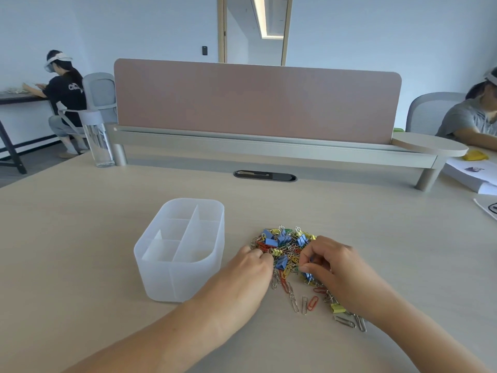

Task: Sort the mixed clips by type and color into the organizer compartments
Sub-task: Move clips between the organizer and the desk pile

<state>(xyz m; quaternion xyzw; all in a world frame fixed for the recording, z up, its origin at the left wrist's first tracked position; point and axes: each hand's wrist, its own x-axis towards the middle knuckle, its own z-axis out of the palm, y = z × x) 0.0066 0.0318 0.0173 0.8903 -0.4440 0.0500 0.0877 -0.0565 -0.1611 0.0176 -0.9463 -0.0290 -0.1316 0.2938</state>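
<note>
A mixed pile of clips [286,246] lies on the light wooden table: blue and yellow binder clips among silver, red, green and yellow paper clips. Left of the pile stands a translucent white organizer [161,275] with several empty compartments. My left hand [250,267] rests at the pile's left edge, its fingers curled into the clips; whether it holds one is hidden. My right hand [328,262] is over the pile's right side, and its thumb and fingers pinch a blue binder clip [307,275]. A yellow binder clip [337,308] and loose paper clips [298,302] lie nearer to me.
A pink desk divider [255,100] on a raised shelf runs across the back. A clear water bottle [98,138] stands at the back left. Papers [473,179] lie at the right edge. Two other people sit at the far left and far right.
</note>
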